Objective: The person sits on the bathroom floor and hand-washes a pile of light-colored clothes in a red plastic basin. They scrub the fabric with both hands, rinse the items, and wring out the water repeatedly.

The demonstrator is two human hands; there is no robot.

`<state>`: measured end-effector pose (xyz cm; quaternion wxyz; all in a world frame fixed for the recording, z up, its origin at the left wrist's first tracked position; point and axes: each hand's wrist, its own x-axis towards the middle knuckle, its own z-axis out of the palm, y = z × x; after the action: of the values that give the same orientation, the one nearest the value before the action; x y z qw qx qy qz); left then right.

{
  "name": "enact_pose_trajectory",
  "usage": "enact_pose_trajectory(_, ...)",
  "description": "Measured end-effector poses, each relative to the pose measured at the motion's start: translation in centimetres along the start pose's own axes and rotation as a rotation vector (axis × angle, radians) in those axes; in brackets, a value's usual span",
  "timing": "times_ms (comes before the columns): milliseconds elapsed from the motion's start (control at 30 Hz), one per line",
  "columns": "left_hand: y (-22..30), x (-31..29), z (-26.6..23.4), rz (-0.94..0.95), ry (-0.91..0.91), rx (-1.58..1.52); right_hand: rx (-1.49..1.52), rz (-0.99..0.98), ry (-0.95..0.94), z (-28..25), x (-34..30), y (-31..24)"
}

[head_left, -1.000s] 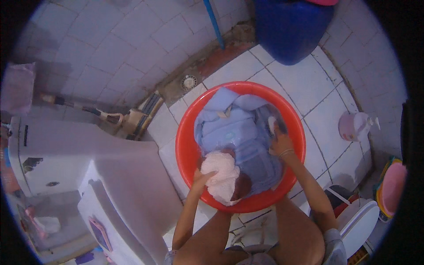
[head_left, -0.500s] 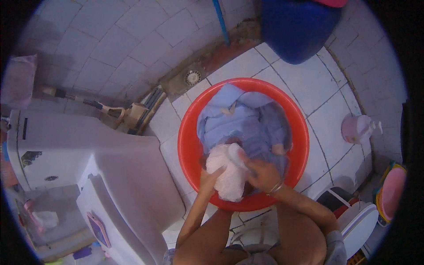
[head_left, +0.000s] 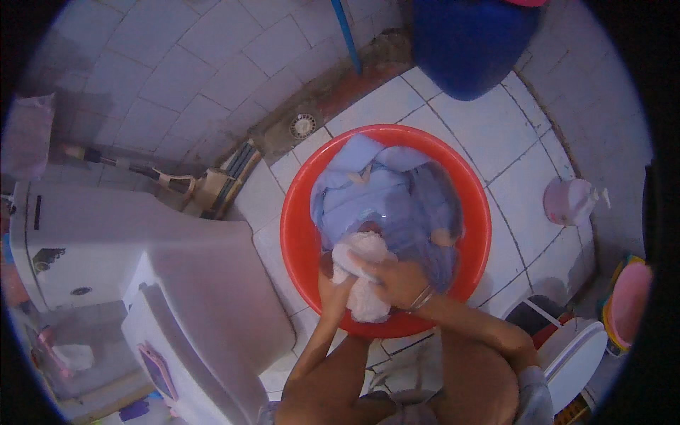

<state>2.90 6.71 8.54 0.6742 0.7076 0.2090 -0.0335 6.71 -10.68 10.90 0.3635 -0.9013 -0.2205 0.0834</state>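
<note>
A red round basin stands on the floor between my legs. In it lie blue garments, partly wet, heaped toward the far side. Over the basin's near part I hold a bunched white cloth. My left hand grips its left side, thumb on top and the other fingers mostly hidden. My right hand presses across it from the right, with a bracelet at the wrist. A smooth whitish shape shows at my right fingertips; I cannot tell whether it is a separate thing or a fold.
A white toilet is close on the left. A dark blue bin stands at the far right, and a pinkish pump bottle at right. Coloured basins and a round white lid lie near my right. A floor drain is beyond.
My right hand has moved left across the white cloth, taking the smooth whitish shape with it toward my left hand. The cloth is bunched smaller. The whole view has shifted slightly.
</note>
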Motion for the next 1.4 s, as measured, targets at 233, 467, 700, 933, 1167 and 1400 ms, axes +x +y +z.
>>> enact_pose_trajectory(233,-0.8,0.0,-0.6,0.099,0.077,0.180,-0.044,0.122,-0.028,-0.3,-0.5,3.3)
enact_pose_trajectory(467,1.4,-0.7,-0.4,0.067,0.102,0.584,0.055,0.115,-0.110,-0.8,-0.5,0.2)
enact_pose_trajectory(700,0.0,0.0,-0.6,0.134,0.115,0.403,0.038,0.106,-0.148,-1.4,-0.1,-2.8)
enact_pose_trajectory(933,1.1,-0.9,-0.6,0.032,0.025,0.621,-0.022,0.283,-0.125,1.2,0.3,3.5)
enact_pose_trajectory(1167,2.8,-0.2,-1.3,-0.083,-0.140,0.756,-0.032,0.085,-0.184,-2.0,1.1,-1.4)
enact_pose_trajectory(1400,0.6,-1.0,-1.3,0.105,-0.209,0.550,-0.131,0.222,-0.240,-1.5,2.8,1.9)
